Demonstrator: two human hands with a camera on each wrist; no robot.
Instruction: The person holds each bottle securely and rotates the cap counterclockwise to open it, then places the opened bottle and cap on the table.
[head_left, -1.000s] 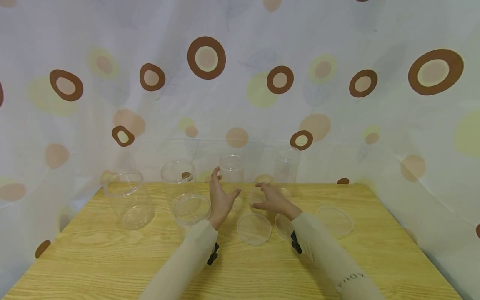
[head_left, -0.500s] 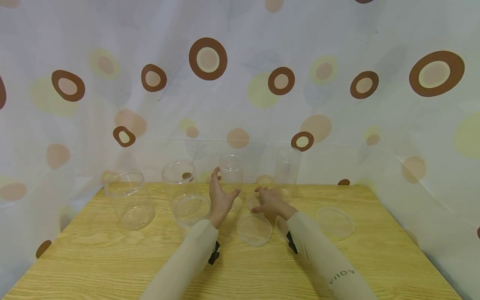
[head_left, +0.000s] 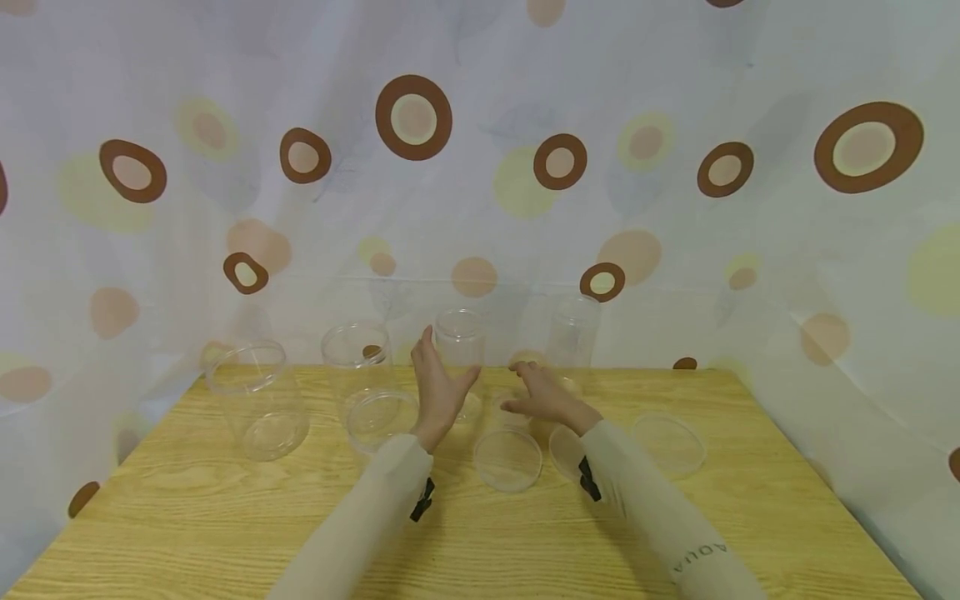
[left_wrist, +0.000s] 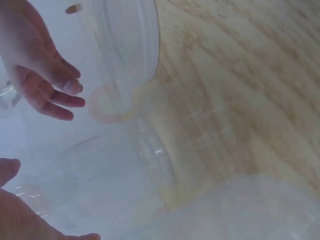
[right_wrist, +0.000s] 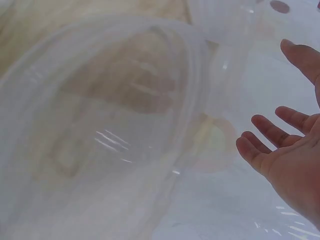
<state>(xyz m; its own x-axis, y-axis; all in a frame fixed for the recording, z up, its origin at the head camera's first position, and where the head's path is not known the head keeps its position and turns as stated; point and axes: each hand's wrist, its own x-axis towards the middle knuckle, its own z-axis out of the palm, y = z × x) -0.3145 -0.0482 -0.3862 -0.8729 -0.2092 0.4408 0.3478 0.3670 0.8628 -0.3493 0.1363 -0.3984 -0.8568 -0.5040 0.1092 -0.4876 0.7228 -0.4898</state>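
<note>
A narrow clear plastic jar [head_left: 461, 346] stands upright near the back of the table. My left hand [head_left: 441, 393] is just left of it, thumb spread wide from the fingers. Whether it touches the jar I cannot tell. My right hand [head_left: 551, 400] hovers to the right, fingers loosely bent, with a small clear round piece [head_left: 512, 412] under and beside the fingertips. In the right wrist view the right hand's fingers [right_wrist: 272, 132] are apart and hold nothing. The left wrist view shows the jar [left_wrist: 100, 170] between both hands.
Two wide clear jars [head_left: 258, 417] [head_left: 356, 346] stand left, with a round clear piece [head_left: 382, 421] before the second. Another narrow jar [head_left: 573, 337] is behind my right hand. Clear round lids [head_left: 508, 461] [head_left: 669, 444] lie on the wooden table [head_left: 480, 542]; another [head_left: 566, 450] is partly behind my right wrist.
The small round piece by my right fingertips sits lower than a second ago. My left hand has shifted slightly left, with its thumb and fingers spread. The right hand has barely moved.
</note>
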